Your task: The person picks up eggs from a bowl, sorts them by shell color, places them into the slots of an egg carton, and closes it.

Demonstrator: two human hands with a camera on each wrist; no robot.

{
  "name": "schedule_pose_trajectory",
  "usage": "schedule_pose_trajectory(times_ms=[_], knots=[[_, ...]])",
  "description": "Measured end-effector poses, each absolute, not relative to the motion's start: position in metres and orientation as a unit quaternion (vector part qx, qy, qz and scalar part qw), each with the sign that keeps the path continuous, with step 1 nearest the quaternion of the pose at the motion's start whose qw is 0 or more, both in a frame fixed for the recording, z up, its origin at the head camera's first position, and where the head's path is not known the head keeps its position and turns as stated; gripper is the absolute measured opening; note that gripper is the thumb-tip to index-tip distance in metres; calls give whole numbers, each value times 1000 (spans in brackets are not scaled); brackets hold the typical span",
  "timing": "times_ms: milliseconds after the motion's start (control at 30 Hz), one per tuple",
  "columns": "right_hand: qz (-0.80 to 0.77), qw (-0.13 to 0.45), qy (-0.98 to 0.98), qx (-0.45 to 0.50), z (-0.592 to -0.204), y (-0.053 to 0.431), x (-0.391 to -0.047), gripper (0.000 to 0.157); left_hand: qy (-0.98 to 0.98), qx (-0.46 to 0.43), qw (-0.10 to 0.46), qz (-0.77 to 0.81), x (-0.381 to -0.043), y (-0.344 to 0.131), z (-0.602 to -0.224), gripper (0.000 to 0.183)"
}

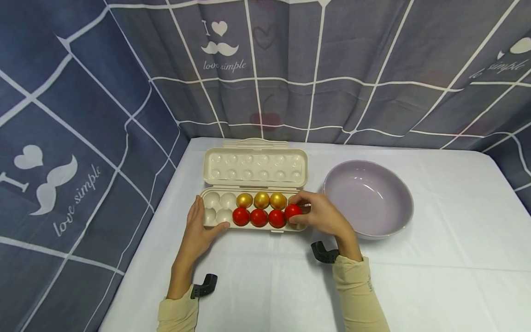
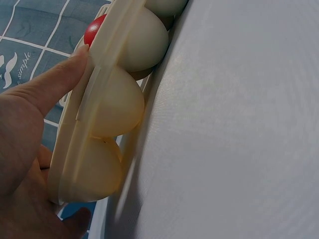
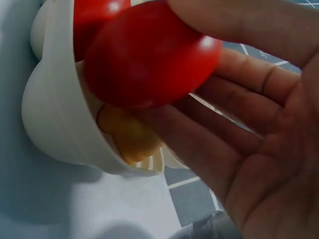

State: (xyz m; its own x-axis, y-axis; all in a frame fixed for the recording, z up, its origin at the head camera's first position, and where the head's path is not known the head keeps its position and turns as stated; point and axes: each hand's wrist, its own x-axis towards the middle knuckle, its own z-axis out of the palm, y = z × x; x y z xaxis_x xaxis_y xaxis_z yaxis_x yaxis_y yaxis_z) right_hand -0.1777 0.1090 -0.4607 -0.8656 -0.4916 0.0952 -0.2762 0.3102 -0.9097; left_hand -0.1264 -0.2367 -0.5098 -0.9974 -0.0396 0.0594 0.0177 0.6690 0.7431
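An open beige egg carton [image 1: 255, 189] lies on the table, its lid folded back. Three gold eggs [image 1: 262, 200] fill part of its back row, with three red eggs [image 1: 259, 217] in front of them. At the carton's left end my left hand [image 1: 198, 234] grips it, thumb on the front rim and fingers along the side; the left wrist view shows the rounded cups [image 2: 117, 102] beneath. My right hand [image 1: 321, 213] pinches another red egg [image 3: 149, 57] between thumb and fingers, over the right end of the front row. That egg appears tilted in the right wrist view.
A round lilac bowl [image 1: 368, 198] stands right of the carton, close to my right hand. Dark checked curtains [image 1: 286, 69] hang behind and on the left. A white cloth [image 1: 448, 207] covers the table.
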Motion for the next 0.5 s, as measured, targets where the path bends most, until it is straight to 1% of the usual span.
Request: schedule_pose_trajectory(times_ms=[233,500], knots=[[-499,114,823,-245,-459,107,-175,30,-912,7,31,-408,-127,-236,-509,118],[-473,96,840,-247,-457,104,-173,26,-912,10,28,-410,-126,-237,-509,118]])
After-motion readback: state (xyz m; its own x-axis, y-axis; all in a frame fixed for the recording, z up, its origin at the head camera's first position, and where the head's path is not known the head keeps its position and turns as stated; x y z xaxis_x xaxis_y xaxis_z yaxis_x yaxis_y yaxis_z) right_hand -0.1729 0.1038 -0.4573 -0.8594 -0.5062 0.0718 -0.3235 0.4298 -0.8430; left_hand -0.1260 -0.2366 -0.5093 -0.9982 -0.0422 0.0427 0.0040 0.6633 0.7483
